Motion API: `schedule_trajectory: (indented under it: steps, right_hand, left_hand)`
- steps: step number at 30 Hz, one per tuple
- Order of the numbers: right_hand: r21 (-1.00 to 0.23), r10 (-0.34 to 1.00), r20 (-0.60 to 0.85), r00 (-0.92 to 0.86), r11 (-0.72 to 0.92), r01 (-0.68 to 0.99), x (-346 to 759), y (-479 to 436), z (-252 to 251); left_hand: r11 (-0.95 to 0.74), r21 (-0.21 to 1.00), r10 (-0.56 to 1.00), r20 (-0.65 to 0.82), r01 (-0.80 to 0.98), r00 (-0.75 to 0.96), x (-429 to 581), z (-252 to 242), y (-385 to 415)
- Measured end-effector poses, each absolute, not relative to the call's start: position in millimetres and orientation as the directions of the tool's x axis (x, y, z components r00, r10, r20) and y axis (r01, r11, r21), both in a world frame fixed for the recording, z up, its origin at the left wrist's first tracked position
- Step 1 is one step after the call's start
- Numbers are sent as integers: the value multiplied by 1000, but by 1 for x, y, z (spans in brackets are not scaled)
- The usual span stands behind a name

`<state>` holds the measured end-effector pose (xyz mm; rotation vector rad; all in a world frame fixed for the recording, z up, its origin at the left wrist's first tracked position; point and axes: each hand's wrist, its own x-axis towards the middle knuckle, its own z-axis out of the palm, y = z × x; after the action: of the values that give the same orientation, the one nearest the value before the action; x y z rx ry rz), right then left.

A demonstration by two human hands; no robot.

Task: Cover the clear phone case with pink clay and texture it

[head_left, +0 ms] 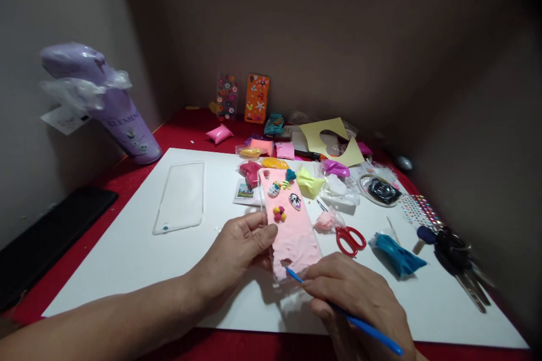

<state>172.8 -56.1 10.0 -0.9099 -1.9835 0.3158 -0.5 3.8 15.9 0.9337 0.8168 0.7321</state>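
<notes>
Right hand closed on blue tool, tip at near edge of pink clay phone case. Left hand grips case's left edge, holding it over white sheet. Red scissors just right; clear case left on desk.

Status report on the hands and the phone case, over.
Left hand grips pink case. Right hand holds blue tool, tip at case's lower edge. Scissors lie close right.

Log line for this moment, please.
left hand: holds pink phone case | right hand: holds blue tool, tip at case's near end | nearby: red scissors, clear case | surface: white board
</notes>
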Motion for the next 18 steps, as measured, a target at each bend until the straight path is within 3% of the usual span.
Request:
schedule_trajectory:
  steps: [18]
  right_hand:
    - [-434, 629, 708, -320, 746, 505, 173, -56, 10]
  left_hand:
    - [306, 943, 861, -214, -133, 462, -2, 17, 3]
